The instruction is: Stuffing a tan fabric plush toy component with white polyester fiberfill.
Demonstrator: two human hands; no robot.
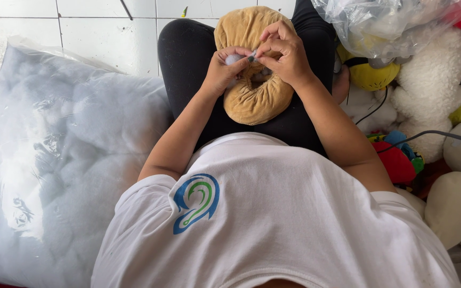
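Right hand point(285, 53): fingers bent, fingertips pinched on the edge of the opening of a tan plush, ring-shaped soft-toy shell point(252, 90). Left hand point(224, 68): clenched around a small tuft of white fibre stuffing point(234, 58), pressed against the same opening, touching the right hand's fingertips.

Tan plush shell: lies on the lap, on black trousers point(188, 58), partly filled; white stuffing shows inside the opening between the two hands.

To the left of the shell, on the white tiled floor point(97, 26): large clear plastic sack point(54, 160), full of white fibre stuffing, lying flat against the person's leg.

To the right of the shell: heap of soft toys, among them a white fleecy plush point(433, 85), a yellow round plush point(372, 77) and a red plush point(396, 162); a dark cable point(444, 134) runs across them.

Above the heap, upper right of the shell: clear plastic bag point(385, 24) holding further plush items, contents not clearly readable.

Nearest the camera: white shirt point(294, 213) with a blue and green emblem.
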